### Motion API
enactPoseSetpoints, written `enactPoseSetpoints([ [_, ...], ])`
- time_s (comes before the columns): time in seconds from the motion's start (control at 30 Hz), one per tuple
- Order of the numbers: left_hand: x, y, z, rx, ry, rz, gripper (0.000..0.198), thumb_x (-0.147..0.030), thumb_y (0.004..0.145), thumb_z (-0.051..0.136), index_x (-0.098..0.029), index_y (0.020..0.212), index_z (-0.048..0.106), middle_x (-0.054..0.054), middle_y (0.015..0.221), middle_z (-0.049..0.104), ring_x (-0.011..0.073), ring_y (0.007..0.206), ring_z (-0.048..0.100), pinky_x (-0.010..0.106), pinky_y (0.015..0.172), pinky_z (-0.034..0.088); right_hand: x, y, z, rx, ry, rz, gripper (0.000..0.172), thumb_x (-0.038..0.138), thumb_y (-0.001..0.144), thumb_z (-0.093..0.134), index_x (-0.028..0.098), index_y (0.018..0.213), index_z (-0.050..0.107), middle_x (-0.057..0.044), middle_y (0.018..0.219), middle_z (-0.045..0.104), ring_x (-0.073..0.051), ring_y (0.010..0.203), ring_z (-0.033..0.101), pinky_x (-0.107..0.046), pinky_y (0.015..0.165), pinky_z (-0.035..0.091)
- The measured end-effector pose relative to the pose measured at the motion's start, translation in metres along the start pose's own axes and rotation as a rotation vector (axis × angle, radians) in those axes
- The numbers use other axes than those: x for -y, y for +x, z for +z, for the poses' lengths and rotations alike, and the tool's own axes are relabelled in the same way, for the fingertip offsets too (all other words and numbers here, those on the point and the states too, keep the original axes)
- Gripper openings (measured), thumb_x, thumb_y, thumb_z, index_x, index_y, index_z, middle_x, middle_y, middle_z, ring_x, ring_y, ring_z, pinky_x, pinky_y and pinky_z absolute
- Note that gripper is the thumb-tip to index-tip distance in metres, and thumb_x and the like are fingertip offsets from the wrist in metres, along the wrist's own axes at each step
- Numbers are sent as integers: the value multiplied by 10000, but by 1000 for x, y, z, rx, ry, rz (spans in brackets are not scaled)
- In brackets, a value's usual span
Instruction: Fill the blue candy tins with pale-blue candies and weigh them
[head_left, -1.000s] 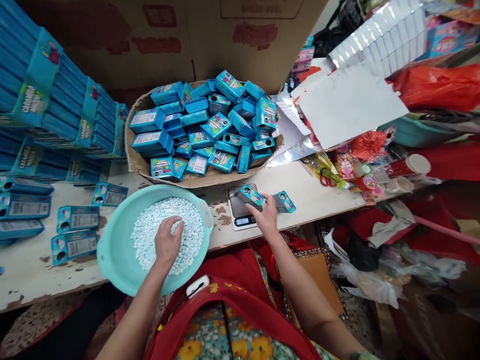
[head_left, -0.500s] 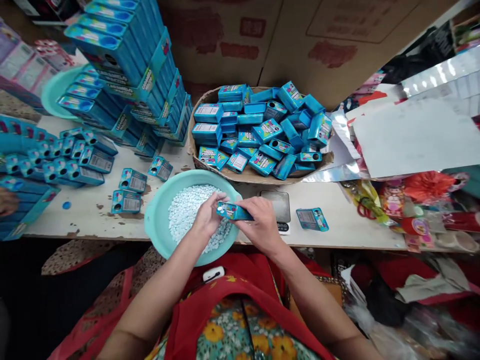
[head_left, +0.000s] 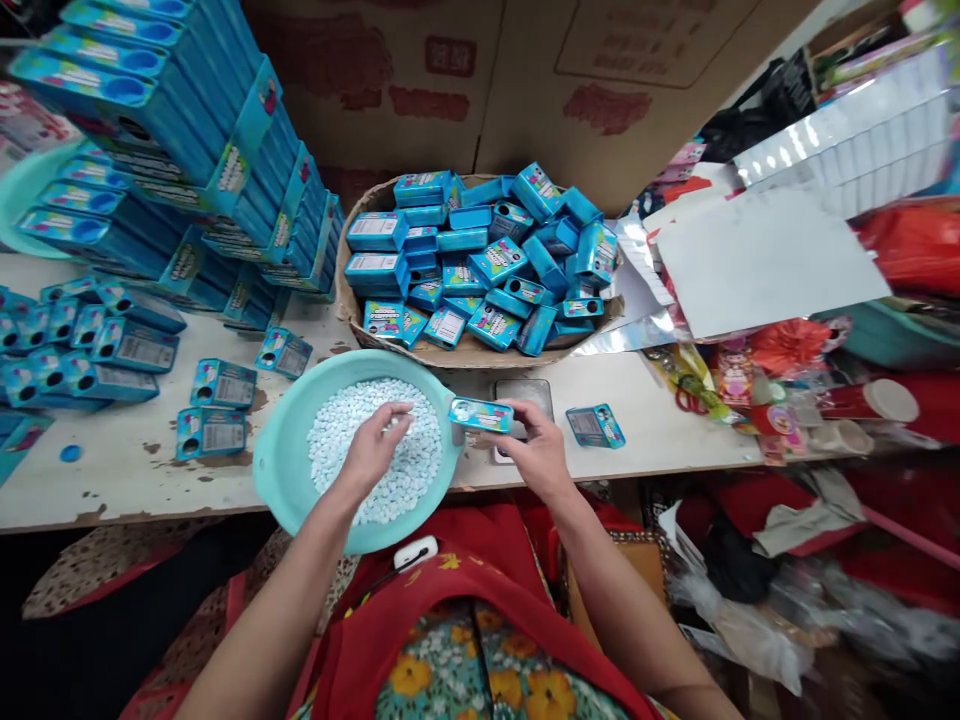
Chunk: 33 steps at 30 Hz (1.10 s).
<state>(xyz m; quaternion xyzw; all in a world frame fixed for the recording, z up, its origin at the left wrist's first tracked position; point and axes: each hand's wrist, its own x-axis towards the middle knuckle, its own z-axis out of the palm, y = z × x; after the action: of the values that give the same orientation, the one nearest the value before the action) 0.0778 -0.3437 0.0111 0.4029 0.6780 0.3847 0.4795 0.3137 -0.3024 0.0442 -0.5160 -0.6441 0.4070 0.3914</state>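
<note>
My right hand point(head_left: 536, 448) grips a blue candy box point(head_left: 480, 414) by its right end, above the table between the basin and the small scale. The box lies on its side in my fingers, its narrow printed face up. My left hand point(head_left: 375, 448) hovers over a turquoise basin point(head_left: 279, 470) of small white candies point(head_left: 416, 455). Its fingers are curled together, and a few white candies seem to show between thumb and fingertips. The digital scale point(head_left: 529, 393) is partly covered by my right hand. To its right another blue box point(head_left: 595, 426) lies flat.
Behind the basin, a cut-down cardboard tray point(head_left: 465, 356) holds many blue boxes. Tall stacks of blue boxes point(head_left: 225, 170) rise at left, with loose ones point(head_left: 214, 432) nearer. A blue cap point(head_left: 70, 453) lies at far left. White card point(head_left: 765, 265) and colourful packets point(head_left: 739, 375) are at right.
My left hand has come away from the box and moved left over the candies. My right hand has turned the box level and drawn it apart. The view has shifted right.
</note>
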Motion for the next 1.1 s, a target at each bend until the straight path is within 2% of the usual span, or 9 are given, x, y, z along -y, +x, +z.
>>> enactPoseSetpoints([
  [0.1,22,5,-10,-83,633,156,454,-384,777,607,-219,1199,581,130,1371,463,352,1309,330,539,1028,300,-38,-3,-29,-142,96,159,403,353,650,775,205,992,620,-36,952,671,-210,892,633,-391,857,500],
  [0.17,35,10,-13,-67,785,200,482,-416,830,540,-190,1255,537,151,1380,449,335,1308,339,523,1049,279,-65,-2,-44,-233,129,216,432,329,617,789,192,984,607,-39,948,669,-214,905,634,-411,887,492],
  [0.27,46,19,-12,28,833,290,487,-465,874,459,-164,1248,535,139,1300,527,286,1247,430,439,1050,314,-96,-1,-54,-308,212,259,451,301,594,796,182,978,591,-45,954,668,-211,918,637,-420,915,482],
  [0.33,48,22,-9,48,859,313,485,-482,883,432,-172,1239,542,122,1292,537,283,1226,454,421,1035,335,-107,-2,-56,-322,264,274,470,303,599,793,177,999,582,-58,988,668,-212,942,638,-424,928,476],
  [0.5,44,23,-2,84,906,281,490,-493,892,393,-178,1235,547,111,1266,559,288,1163,509,410,980,385,-108,-21,-71,-346,247,287,651,331,621,792,200,1196,514,-129,1300,543,-238,1179,537,-445,999,429],
  [0.6,37,21,2,94,932,293,477,-468,905,373,-179,1243,544,114,1237,578,286,1125,539,391,930,420,-106,-42,-88,-443,172,317,517,379,711,725,179,1155,551,-132,1203,609,-227,1095,591,-444,971,450],
  [0.7,26,18,8,110,963,334,464,-450,913,369,-185,1252,543,110,1220,596,285,1093,563,374,886,443,-110,-66,-103,-551,123,374,429,412,725,704,152,1053,609,-113,1040,674,-214,966,638,-433,932,475],
  [0.87,9,19,18,49,1013,359,438,-433,921,368,-197,1224,578,92,1196,622,292,1051,591,373,837,464,-123,-94,-114,-641,122,489,433,428,697,719,145,1014,634,-94,968,689,-211,911,645,-421,884,503],
  [1.1,-9,24,31,-32,921,476,410,-422,925,384,-201,1185,612,84,1154,647,266,1066,592,357,884,445,-131,-105,-119,-668,155,524,436,413,672,742,149,1004,639,-89,962,691,-208,920,646,-409,892,503],
])
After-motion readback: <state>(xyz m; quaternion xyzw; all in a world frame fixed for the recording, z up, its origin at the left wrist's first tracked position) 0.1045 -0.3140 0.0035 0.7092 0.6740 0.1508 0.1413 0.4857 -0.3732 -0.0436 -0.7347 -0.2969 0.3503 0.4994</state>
